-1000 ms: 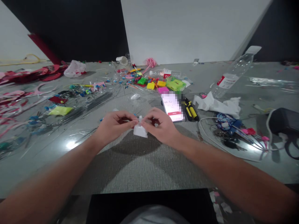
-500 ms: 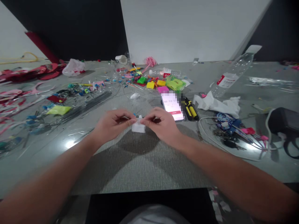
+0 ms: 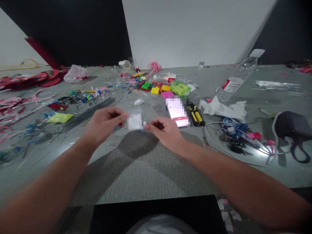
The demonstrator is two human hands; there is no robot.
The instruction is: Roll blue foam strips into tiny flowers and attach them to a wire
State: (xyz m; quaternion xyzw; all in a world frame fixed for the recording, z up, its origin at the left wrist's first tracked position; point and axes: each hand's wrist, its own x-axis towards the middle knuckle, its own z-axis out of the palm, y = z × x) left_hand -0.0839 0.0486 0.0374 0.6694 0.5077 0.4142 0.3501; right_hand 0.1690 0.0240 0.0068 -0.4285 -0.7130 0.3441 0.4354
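Over the middle of the table, my left hand (image 3: 103, 125) pinches the left edge of a small clear plastic packet (image 3: 135, 121) with white contents. My right hand (image 3: 169, 134) is closed just right of the packet. Between its thumb and forefinger sits a small white piece (image 3: 144, 123), too small to name. Whether that piece touches the packet I cannot tell. Behind the packet lies a crumpled bit of clear-white wrap (image 3: 138, 101). A lit phone (image 3: 177, 112) rests beyond my right hand.
Yellow-and-black pliers (image 3: 196, 114) lie beside the phone. A clear bottle (image 3: 239, 76) stands tilted in view behind crumpled tissue (image 3: 224, 109). Colourful clay packs (image 3: 180, 88) are at the back, thin wires (image 3: 90, 112) to the left, a black adapter (image 3: 293, 128) at right.
My hands have drawn apart. The packet, earlier hanging between both hands' fingertips, has moved up and left with my left hand; my right hand stays near its earlier place.
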